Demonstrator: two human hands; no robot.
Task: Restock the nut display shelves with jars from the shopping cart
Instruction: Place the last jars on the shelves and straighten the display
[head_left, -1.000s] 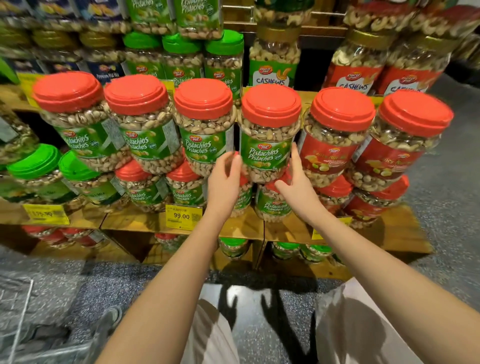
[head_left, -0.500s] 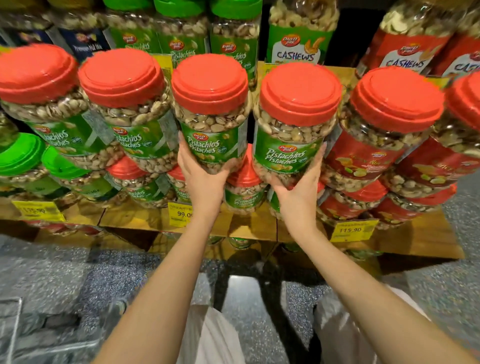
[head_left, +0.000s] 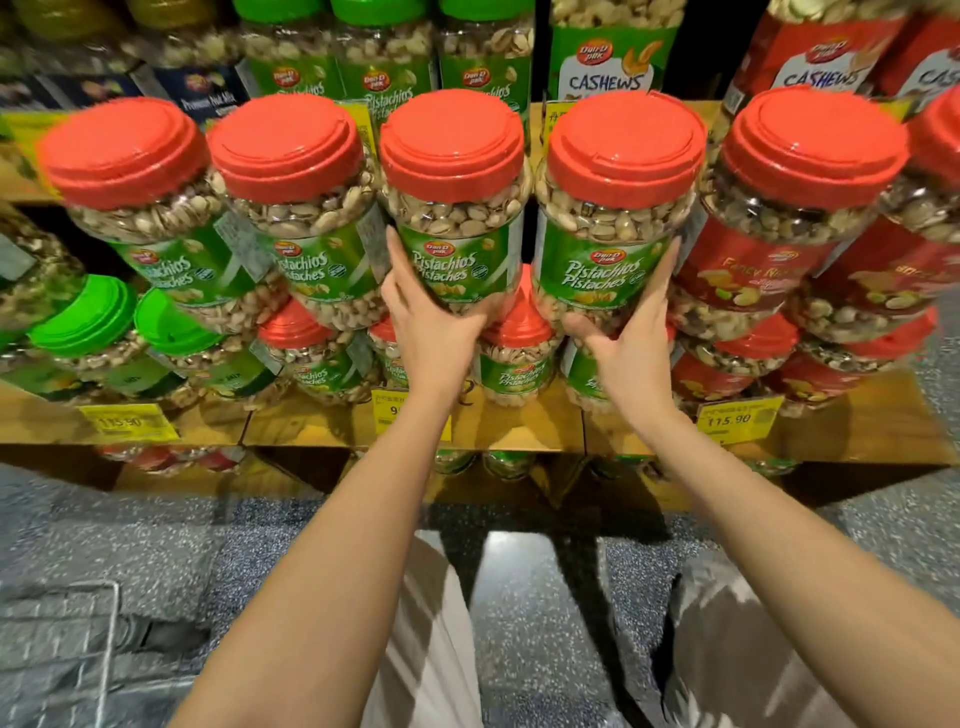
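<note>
**Head view, nearest first.** Below and left of the centre jar (head_left: 457, 218), a red-lidded tub of pistachios, a wire corner of the shopping cart (head_left: 111, 590) showed over the speckled grey floor (head_left: 260, 545). The cart's contents were out of view.

Both bare forearms reached forward and up to the display. The left hand (head_left: 434, 322) gripped the centre jar at its lower left, with fingers (head_left: 397, 265) laid up the side and the thumb wrapped beneath the green label. The right hand (head_left: 631, 343) was spread rather than clamped. Its straight fingers pressed the outer flank of the neighbour jar (head_left: 613, 234), immediately right of the centre jar, and its thumb splayed at the base.

The centre jar lay directly ahead of and above the left hand, which was the nearer hand to it. Its long axis was upright and its lid uppermost. It stood in the front row on the lids of a lower tier of jars (head_left: 514, 332).

By this layout the jar was already placed. The coming move was probably a short push straight back to square it with the row, with little slack on either side.

Beneath the centre jar ran the wooden shelf (head_left: 519, 431) with a yellow price tag (head_left: 737, 418). Right of it stood red-labelled mix jars (head_left: 789, 223), and behind and above it stood cashew jars (head_left: 608, 57).
</note>
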